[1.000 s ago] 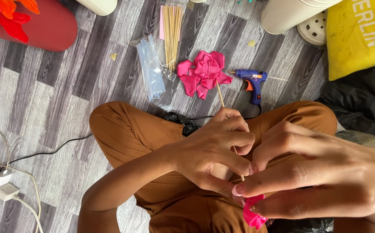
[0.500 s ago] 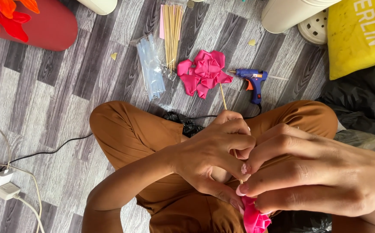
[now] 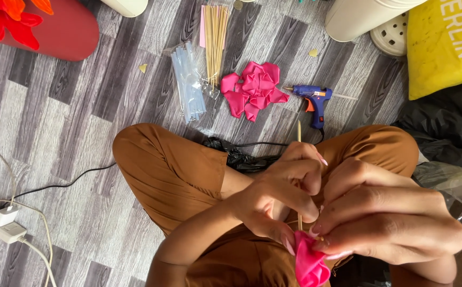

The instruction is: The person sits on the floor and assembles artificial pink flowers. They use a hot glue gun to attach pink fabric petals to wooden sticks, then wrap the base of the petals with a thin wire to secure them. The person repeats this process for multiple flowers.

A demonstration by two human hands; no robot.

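My left hand (image 3: 281, 194) grips a thin wooden stick (image 3: 299, 131) that pokes up past its fingers. My right hand (image 3: 387, 215) pinches a bright pink fabric petal (image 3: 309, 263) against the stick's lower end, low in the head view. Both hands touch each other above my lap in brown trousers (image 3: 172, 170). The stick's lower part is hidden by my fingers.
On the grey wood-pattern floor lie a pile of pink petals (image 3: 255, 89), a blue glue gun (image 3: 313, 98), a bundle of wooden sticks (image 3: 216, 37) and a bag of clear glue sticks (image 3: 188, 82). A yellow cushion (image 3: 446, 45) sits top right, a power strip (image 3: 0, 223) at left.
Both hands have shifted slightly. The pink petal has come further into view beneath my fingers, and my right hand has closed more tightly over it.
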